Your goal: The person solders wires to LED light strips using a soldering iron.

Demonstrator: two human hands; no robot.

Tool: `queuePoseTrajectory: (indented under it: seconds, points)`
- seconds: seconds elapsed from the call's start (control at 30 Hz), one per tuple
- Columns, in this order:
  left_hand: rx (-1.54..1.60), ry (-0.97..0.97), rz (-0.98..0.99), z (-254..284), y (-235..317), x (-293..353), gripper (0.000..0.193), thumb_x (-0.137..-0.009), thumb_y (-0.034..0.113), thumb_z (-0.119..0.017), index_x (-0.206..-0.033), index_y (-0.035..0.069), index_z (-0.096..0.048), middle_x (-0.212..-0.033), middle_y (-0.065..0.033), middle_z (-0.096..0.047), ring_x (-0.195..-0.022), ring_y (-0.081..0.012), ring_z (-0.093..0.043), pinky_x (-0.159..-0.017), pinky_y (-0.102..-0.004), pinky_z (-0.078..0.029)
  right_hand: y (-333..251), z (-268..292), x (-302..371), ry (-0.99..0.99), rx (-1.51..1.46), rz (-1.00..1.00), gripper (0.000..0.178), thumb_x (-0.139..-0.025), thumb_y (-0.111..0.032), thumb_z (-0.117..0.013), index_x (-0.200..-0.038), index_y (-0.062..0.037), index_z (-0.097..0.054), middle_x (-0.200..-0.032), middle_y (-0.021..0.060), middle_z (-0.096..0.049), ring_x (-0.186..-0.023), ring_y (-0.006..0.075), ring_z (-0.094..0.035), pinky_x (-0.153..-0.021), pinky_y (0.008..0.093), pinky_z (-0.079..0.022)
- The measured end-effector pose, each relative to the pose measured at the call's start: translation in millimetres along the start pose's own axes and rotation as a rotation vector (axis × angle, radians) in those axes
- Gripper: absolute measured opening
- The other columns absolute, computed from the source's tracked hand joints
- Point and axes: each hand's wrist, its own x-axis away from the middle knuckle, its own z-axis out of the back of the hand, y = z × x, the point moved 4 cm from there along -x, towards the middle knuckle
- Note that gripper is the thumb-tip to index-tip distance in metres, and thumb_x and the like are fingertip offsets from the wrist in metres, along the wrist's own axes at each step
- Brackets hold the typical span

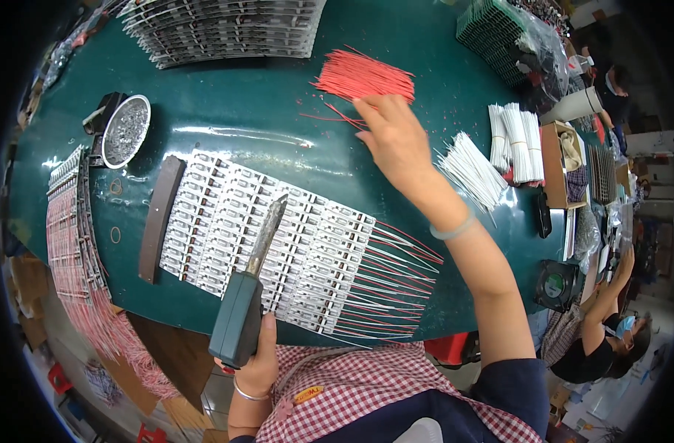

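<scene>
Honestly, left hand [261,367] is gripping a dark-green plastic pistol-shaped tool [236,317], long metal tip [267,235] over the white rectangular boards [202,230], near side. Right hand [396,136] is at the thin red wires [363,74], far side; can't tell if pinching. If hot, a drooping tip could scorch boards.

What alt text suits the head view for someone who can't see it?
A person's left hand grips a green tool with a long metal tip over rows of white parts, while the right hand is at red wires on a green table.
</scene>
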Motion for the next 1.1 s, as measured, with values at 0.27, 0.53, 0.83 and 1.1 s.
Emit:
queuePoseTrajectory:
  seconds: [0.27,0.53,0.83,1.1]
  points:
    - [0.059,0.022,0.072,5.2,-11.5,4.9,0.037,-0.091,-0.003,-0.070,-0.128,-0.004,-0.061,-0.105,-0.0078,-0.066,-0.068,-0.0094,-0.055,-0.057,-0.0259,-0.044,29.9,-44.9,-33.3,0.135,0.135,0.026,0.041,-0.078,-0.005,-0.077,-0.119,-0.0015,-0.068,-0.104,0.0104,-0.064,-0.098,0.0288,-0.061,-0.081,0.0396,-0.054]
    - [-0.006,0.032,-0.050,4.7,-2.3,-4.3,0.037,-0.092,-0.001,-0.071,-0.128,-0.003,-0.062,-0.101,-0.0070,-0.066,-0.069,-0.0089,-0.056,-0.058,-0.0257,-0.044,23.6,-51.1,-29.2,0.234,0.182,0.043,0.031,-0.077,0.005,-0.065,-0.107,-0.0004,-0.070,-0.092,0.0111,-0.061,-0.088,0.0289,-0.060,-0.075,0.0394,-0.052]
    - [0.070,-0.012,0.057,3.5,-6.5,0.0,0.039,-0.091,-0.001,-0.072,-0.129,-0.003,-0.062,-0.099,-0.0054,-0.065,-0.069,-0.0084,-0.055,-0.059,-0.0242,-0.045,19.0,-29.6,-40.8,0.204,0.146,0.041,0.013,-0.077,0.002,-0.063,-0.088,-0.0035,-0.062,-0.086,0.0123,-0.057,-0.087,0.0290,-0.061,-0.074,0.0388,-0.053]
    - [0.125,0.006,0.039,6.0,0.3,-2.3,0.041,-0.091,-0.001,-0.072,-0.130,-0.004,-0.061,-0.103,-0.0059,-0.066,-0.070,-0.0080,-0.055,-0.059,-0.0235,-0.045,-35.2,54.3,-59.8,-0.234,0.297,0.256,0.010,-0.072,0.001,-0.068,-0.080,-0.0052,-0.069,-0.084,0.0111,-0.065,-0.085,0.0302,-0.067,-0.071,0.0398,-0.056]
